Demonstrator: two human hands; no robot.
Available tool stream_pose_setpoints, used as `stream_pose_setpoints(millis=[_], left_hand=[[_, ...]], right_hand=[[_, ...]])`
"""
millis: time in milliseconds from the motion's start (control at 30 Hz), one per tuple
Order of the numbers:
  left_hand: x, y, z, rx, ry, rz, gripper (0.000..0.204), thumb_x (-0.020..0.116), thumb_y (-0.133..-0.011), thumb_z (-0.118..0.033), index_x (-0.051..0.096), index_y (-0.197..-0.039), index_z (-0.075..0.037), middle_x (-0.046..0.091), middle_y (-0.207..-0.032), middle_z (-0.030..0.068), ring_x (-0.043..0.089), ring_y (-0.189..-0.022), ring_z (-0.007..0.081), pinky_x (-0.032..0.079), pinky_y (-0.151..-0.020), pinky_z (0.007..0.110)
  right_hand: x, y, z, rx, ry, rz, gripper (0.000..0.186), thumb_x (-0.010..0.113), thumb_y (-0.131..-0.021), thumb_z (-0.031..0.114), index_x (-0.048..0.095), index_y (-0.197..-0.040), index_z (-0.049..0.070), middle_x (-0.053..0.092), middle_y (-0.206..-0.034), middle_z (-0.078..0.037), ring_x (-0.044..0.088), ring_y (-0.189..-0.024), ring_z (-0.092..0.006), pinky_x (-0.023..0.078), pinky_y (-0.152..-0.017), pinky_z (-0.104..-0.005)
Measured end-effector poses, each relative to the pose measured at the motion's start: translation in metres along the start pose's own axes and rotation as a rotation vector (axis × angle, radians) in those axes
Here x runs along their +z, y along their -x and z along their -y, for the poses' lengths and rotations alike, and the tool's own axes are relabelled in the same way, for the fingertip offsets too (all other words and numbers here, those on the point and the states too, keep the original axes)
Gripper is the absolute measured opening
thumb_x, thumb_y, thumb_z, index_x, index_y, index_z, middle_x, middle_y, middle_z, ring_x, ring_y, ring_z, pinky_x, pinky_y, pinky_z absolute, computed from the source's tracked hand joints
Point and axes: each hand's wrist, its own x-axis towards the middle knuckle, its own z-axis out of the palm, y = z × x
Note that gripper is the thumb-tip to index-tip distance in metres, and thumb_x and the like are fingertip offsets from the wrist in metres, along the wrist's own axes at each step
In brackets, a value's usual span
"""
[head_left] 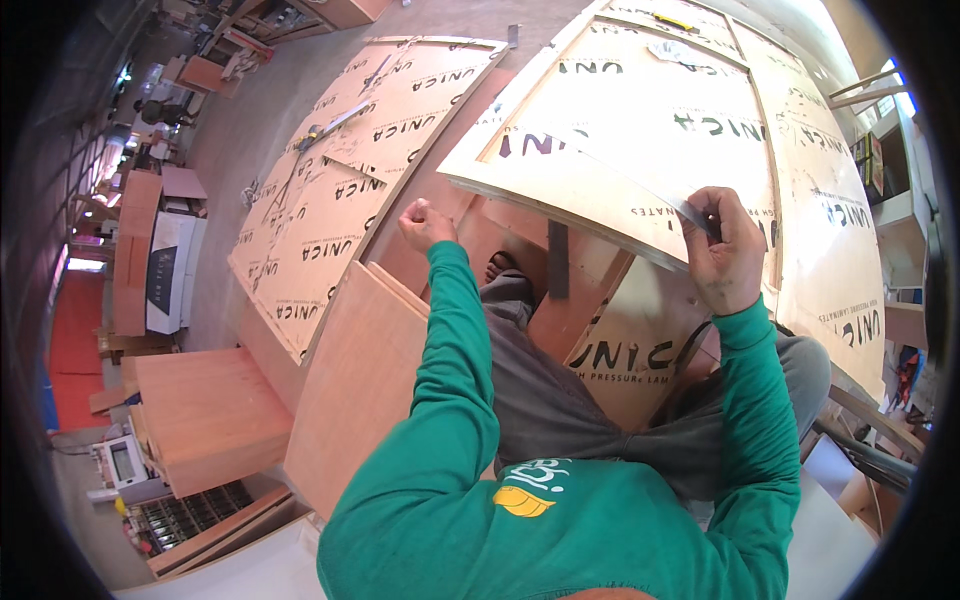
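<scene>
My right hand (725, 245) is closed on a thin dark flat piece (700, 220) at the lower edge of a pale printed laminate-covered panel (640, 120), which lies propped in front of me. My left hand (426, 225) is raised in the gap between that panel and a second printed panel (330, 215) on the left, its fingers pinched; whether they hold anything is too small to tell. Under the right-hand panel are a dark strip (558, 260) and my sandalled foot (500, 265), with another printed board (630, 340) near my legs.
Plain plywood boards (345, 390) and a wooden box (200, 410) lie at my left, near a crate of metal parts (195, 515). A person (165, 112) is in the far left background. Shelving (890, 200) and leaning timber are at the right.
</scene>
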Motion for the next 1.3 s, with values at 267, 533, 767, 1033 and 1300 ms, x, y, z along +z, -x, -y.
stream_pose_setpoints(millis=[267,533,767,1033,1300], left_hand=[[-0.007,0.032,-0.058,-0.177,0.324,0.469,0.034,0.068,-0.112,-0.025,0.063,-0.142,-0.008,0.071,-0.12,0.0071,0.07,-0.097,0.0174,0.065,-0.072,0.033],[-0.006,0.082,-0.082,-0.26,0.544,0.746,0.061,0.059,-0.114,-0.059,0.056,-0.152,-0.012,0.068,-0.142,0.0082,0.067,-0.119,0.0225,0.064,-0.09,0.047],[0.002,0.073,-0.064,-0.344,0.635,0.916,0.057,0.062,-0.113,-0.06,0.062,-0.144,-0.012,0.071,-0.13,0.0051,0.067,-0.118,0.0214,0.057,-0.094,0.048],[0.0,0.07,-0.064,-0.317,0.69,0.941,0.042,0.073,-0.111,-0.041,0.065,-0.138,-0.01,0.075,-0.126,0.0046,0.073,-0.109,0.018,0.063,-0.086,0.039],[-0.004,0.099,-0.07,-0.273,0.546,1.116,0.043,0.076,-0.109,-0.037,0.065,-0.14,-0.01,0.074,-0.128,0.0041,0.072,-0.117,0.0218,0.061,-0.093,0.042]], right_hand=[[-0.007,-0.001,-0.006,0.004,0.047,-0.038,0.012,0.076,-0.099,0.002,0.068,-0.107,0.002,0.073,-0.089,-0.011,0.075,-0.077,-0.0198,0.059,-0.072,-0.0322],[-0.001,-0.002,-0.009,0.013,0.033,-0.032,0.012,0.076,-0.099,0.001,0.068,-0.107,0.002,0.074,-0.089,-0.011,0.076,-0.079,-0.0187,0.06,-0.073,-0.0314],[0.008,0.001,-0.015,-0.002,0.056,-0.02,0.015,0.078,-0.096,0.002,0.068,-0.108,0.004,0.073,-0.091,-0.012,0.075,-0.077,-0.0214,0.059,-0.072,-0.0329],[0.013,0.002,-0.015,0.019,0.071,-0.002,0.015,0.078,-0.097,0.004,0.067,-0.107,0.004,0.073,-0.091,-0.013,0.073,-0.075,-0.023,0.058,-0.071,-0.034],[0.014,0.0,-0.02,0.042,0.081,0.002,0.013,0.077,-0.098,0.005,0.068,-0.107,0.004,0.073,-0.091,-0.012,0.074,-0.076,-0.0226,0.058,-0.071,-0.0344]])
